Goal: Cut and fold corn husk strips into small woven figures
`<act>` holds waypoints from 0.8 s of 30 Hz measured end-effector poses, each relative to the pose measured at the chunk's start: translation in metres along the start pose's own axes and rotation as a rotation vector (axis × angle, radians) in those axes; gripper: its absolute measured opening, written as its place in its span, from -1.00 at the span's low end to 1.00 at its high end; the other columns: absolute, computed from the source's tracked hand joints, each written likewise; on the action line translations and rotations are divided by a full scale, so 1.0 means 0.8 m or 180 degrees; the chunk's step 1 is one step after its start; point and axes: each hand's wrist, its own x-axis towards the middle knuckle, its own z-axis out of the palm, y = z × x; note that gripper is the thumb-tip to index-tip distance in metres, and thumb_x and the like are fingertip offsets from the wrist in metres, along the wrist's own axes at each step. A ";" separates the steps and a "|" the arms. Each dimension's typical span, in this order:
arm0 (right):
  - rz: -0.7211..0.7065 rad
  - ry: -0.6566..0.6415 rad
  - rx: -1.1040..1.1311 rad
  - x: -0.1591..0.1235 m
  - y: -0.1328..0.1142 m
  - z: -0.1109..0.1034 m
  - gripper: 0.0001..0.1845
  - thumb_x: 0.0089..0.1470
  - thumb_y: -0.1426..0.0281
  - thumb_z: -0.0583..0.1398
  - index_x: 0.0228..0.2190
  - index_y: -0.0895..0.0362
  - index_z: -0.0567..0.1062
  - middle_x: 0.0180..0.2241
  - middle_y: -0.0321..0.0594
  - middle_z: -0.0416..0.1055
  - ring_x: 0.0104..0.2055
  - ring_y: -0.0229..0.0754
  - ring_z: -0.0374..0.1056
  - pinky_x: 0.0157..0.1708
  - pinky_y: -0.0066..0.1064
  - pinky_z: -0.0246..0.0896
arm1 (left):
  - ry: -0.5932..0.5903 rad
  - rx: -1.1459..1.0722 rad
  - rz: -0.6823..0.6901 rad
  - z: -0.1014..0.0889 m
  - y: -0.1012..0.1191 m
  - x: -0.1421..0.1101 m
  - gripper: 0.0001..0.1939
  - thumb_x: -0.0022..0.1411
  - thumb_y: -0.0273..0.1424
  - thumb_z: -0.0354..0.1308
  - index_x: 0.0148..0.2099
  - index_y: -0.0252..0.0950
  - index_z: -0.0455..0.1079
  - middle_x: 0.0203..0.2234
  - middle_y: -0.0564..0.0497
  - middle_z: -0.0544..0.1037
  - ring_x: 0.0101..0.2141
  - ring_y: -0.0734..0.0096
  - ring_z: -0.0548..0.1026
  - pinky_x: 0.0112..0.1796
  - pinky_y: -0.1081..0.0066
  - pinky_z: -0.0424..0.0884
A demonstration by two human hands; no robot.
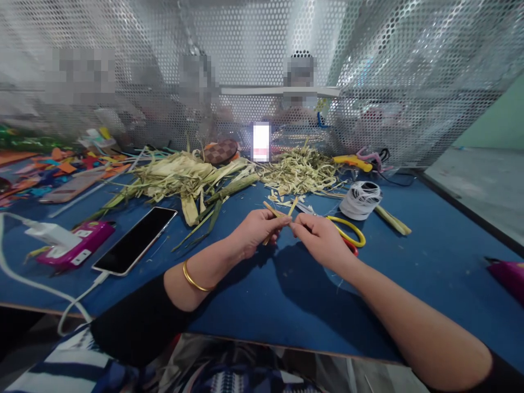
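Over the middle of the blue table (245, 305), my left hand (262, 226) is closed in a pinch around thin strips of dried husk (293, 206), which stick out above and below the fingers. My right hand (313, 232) is closed too, its fingertips pinched right beside the strips; what lies between them is too small to make out. Partly hidden behind my right hand are scissors (360, 236) with yellow and red handles. A roll of white string (360, 201) stands just beyond them. Small cut husk bits (282, 196) lie in front of my hands.
Behind lie long dried husks (176, 174) and a heap of shredded husk (305, 172). At left are a charging phone (137, 240) and a purple power strip (88, 243). A yellow-handled tool (354, 162) rests near the perforated metal screen (262, 49). People are beyond the screen.
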 end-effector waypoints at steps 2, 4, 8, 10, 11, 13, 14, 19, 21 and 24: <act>0.0006 0.0031 0.0107 -0.002 -0.003 -0.001 -0.69 0.08 0.28 0.04 -0.64 0.09 0.21 -0.68 -0.42 0.05 -0.57 -0.30 0.00 -0.54 -0.44 -0.11 | 0.0031 -0.0039 -0.0064 -0.002 0.004 0.001 -0.72 -0.04 -0.24 0.32 -0.46 -0.37 0.39 -0.71 0.16 0.25 -0.68 0.65 0.16 -0.62 0.55 0.16; 0.0006 0.0066 0.0195 -0.004 -0.007 -0.002 -0.70 0.07 0.29 0.05 -0.65 0.09 0.21 -0.68 -0.41 0.05 -0.57 -0.31 0.00 -0.54 -0.44 -0.11 | 0.0059 -0.0057 -0.0128 -0.005 0.008 0.002 -0.74 -0.05 -0.29 0.33 -0.49 -0.38 0.38 -0.72 0.15 0.25 -0.68 0.65 0.16 -0.62 0.55 0.15; 0.0005 0.0024 0.0326 -0.008 -0.017 -0.004 -0.69 0.06 0.30 0.05 -0.66 0.10 0.21 -0.68 -0.41 0.07 -0.58 -0.32 0.01 -0.55 -0.45 -0.10 | 0.0026 -0.0095 -0.0273 -0.010 0.013 0.003 -0.75 -0.09 -0.33 0.34 -0.52 -0.38 0.36 -0.74 0.16 0.22 -0.69 0.65 0.14 -0.63 0.54 0.13; 0.0069 -0.0073 0.0452 -0.010 -0.021 -0.005 -0.69 0.06 0.29 0.05 -0.65 0.10 0.22 -0.69 -0.41 0.06 -0.59 -0.33 0.00 -0.57 -0.46 -0.12 | -0.0015 -0.0089 -0.0320 -0.012 0.014 0.003 -0.72 -0.12 -0.30 0.37 -0.51 -0.38 0.37 -0.73 0.16 0.22 -0.68 0.65 0.15 -0.63 0.54 0.13; 0.0138 -0.0119 0.0531 -0.010 -0.022 -0.005 -0.69 0.06 0.28 0.05 -0.65 0.10 0.24 -0.69 -0.42 0.05 -0.60 -0.34 -0.01 -0.58 -0.46 -0.13 | -0.0042 -0.0083 -0.0321 -0.013 0.014 0.002 -0.70 -0.14 -0.28 0.38 -0.50 -0.38 0.38 -0.72 0.16 0.23 -0.67 0.64 0.16 -0.62 0.54 0.13; 0.0317 -0.0202 0.0723 -0.010 -0.023 -0.006 -0.68 0.06 0.23 0.06 -0.64 0.11 0.28 -0.70 -0.42 0.05 -0.62 -0.34 -0.01 -0.60 -0.46 -0.13 | -0.0146 -0.0082 -0.0290 -0.015 0.014 0.002 -0.65 -0.16 -0.20 0.39 -0.48 -0.37 0.38 -0.70 0.16 0.24 -0.65 0.63 0.18 -0.60 0.54 0.16; 0.0409 -0.0270 0.0844 -0.009 -0.022 -0.007 -0.66 0.06 0.19 0.07 -0.63 0.11 0.30 -0.71 -0.41 0.07 -0.63 -0.34 0.01 -0.60 -0.45 -0.11 | -0.0217 -0.0096 -0.0273 -0.017 0.014 0.002 -0.63 -0.15 -0.16 0.37 -0.48 -0.36 0.38 -0.69 0.16 0.24 -0.65 0.63 0.19 -0.58 0.53 0.18; 0.1104 -0.0296 0.1566 0.000 -0.008 -0.013 -0.52 -0.05 -0.04 0.14 -0.59 0.14 0.41 -0.66 -0.33 0.25 -0.60 -0.30 0.19 -0.55 -0.43 0.05 | -0.0361 -0.0150 -0.0260 -0.021 0.010 0.004 -0.60 -0.02 -0.07 0.27 -0.38 -0.34 0.41 -0.68 0.20 0.19 -0.64 0.62 0.19 -0.53 0.52 0.23; 0.1285 0.0006 0.1811 0.004 -0.003 -0.012 -0.54 -0.15 -0.03 0.23 -0.56 0.14 0.43 -0.64 -0.35 0.27 -0.59 -0.31 0.19 -0.55 -0.45 0.04 | -0.0353 -0.0089 -0.0302 -0.020 0.008 0.004 -0.61 0.00 -0.08 0.26 -0.36 -0.34 0.41 -0.67 0.19 0.21 -0.63 0.62 0.21 -0.52 0.52 0.24; 0.1183 0.0175 0.2274 0.006 0.000 -0.005 -0.62 -0.25 0.09 0.33 -0.56 0.15 0.44 -0.62 -0.38 0.29 -0.57 -0.35 0.17 -0.52 -0.47 0.07 | -0.0322 0.0074 -0.0436 -0.015 0.006 0.003 -0.56 0.01 -0.02 0.22 -0.34 -0.35 0.41 -0.64 0.13 0.32 -0.63 0.57 0.28 -0.51 0.48 0.28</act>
